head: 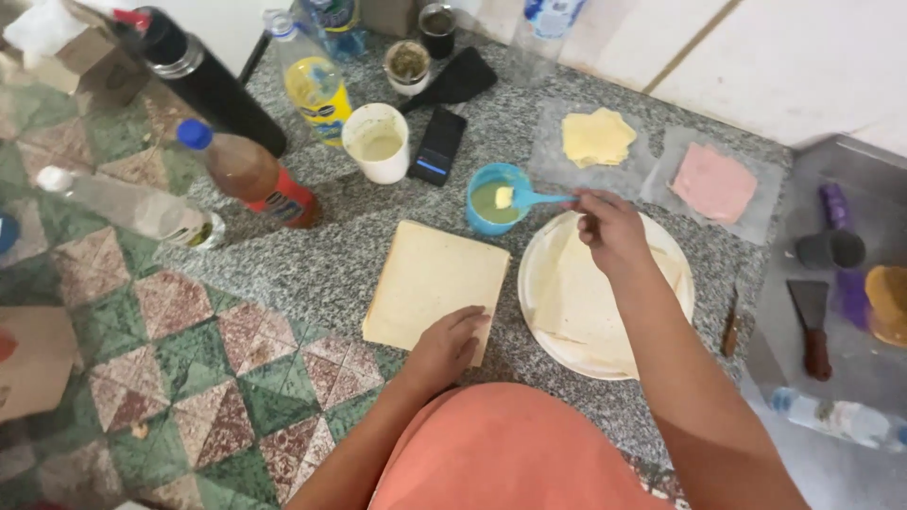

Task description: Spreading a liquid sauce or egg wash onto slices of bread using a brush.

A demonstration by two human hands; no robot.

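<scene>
Blue spoon (529,198) is pinched by right hand (609,227) over blue cup (496,198); pale square bread (430,283) left of cup is pressed by left hand (449,345), fingers together.

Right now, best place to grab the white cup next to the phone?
Take the white cup by its side wall, grip from the front right. It stands upright with pale sauce inside and shows no handle. A yellow-labelled bottle crowds its left and the dark phone lies close on its right.
</scene>
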